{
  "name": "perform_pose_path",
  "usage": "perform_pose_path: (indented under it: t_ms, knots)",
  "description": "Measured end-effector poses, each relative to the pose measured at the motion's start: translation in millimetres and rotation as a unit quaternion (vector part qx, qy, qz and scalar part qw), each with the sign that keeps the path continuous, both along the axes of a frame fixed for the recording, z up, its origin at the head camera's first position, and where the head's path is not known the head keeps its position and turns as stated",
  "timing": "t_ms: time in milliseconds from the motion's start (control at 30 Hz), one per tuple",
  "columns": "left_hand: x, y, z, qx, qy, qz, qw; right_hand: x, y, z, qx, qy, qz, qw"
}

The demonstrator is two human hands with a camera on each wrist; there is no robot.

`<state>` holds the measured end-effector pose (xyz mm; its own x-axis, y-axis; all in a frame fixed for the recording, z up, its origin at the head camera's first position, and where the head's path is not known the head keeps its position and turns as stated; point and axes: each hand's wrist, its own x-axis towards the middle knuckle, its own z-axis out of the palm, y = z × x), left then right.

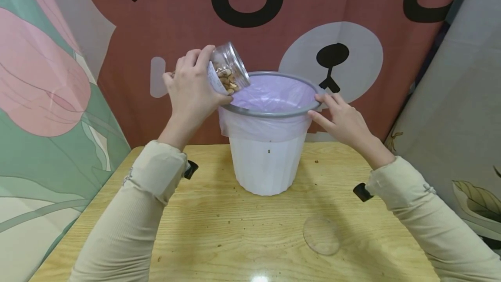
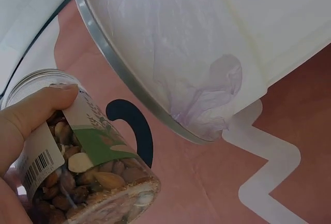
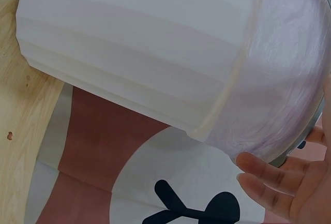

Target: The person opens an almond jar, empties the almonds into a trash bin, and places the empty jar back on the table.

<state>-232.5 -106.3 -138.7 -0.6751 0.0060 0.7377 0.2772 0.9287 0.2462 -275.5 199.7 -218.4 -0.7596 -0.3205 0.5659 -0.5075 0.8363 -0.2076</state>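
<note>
My left hand [image 1: 193,84] grips a clear jar of nuts [image 1: 228,71], tilted with its open mouth at the left side of a white trash can [image 1: 268,160]. Almonds [image 2: 109,180] and other nuts show through the jar's wall, beside a label with a barcode [image 2: 37,168]. A thin purple bag [image 1: 270,93] lines the can and folds down outside, under a grey rim ring [image 1: 270,112]. With fairly straight fingers, my right hand [image 1: 344,119] touches the can's rim at the right.
A clear round lid [image 1: 322,235] lies on the wooden table [image 1: 195,230] in front of the can. Small brown crumbs are scattered over the tabletop. Behind the table hangs a curtain [image 1: 188,8] with a bear print.
</note>
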Motion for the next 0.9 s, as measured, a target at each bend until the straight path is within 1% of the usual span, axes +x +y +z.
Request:
perform_pose_path:
  t_ms: [233, 333, 533, 700, 900]
  knots:
    - [-4.1, 0, -4.2, -0.003, 0.022, -0.012, 0.9997, -0.1, -1, -0.5, -0.002, 0.001, -0.001, 1.0]
    - [-6.5, 1, -6.5, -0.007, 0.03, -0.012, 0.9995, 0.1, -1, -1.1, -0.003, 0.003, 0.001, 1.0]
    - [-9.7, 3, -9.0, -0.023, 0.03, -0.004, 0.9993, 1.0, 0, -1.9, -0.003, 0.004, 0.001, 1.0]
    - [-11.9, 5, -8.5, -0.048, 0.031, 0.012, 0.9983, 1.5, -1, -1.8, -0.004, 0.001, -0.002, 1.0]
    - [-14.1, 7, -7.1, -0.068, 0.04, 0.017, 0.9967, 0.8, -1, -2.2, -0.005, 0.004, 0.0, 1.0]
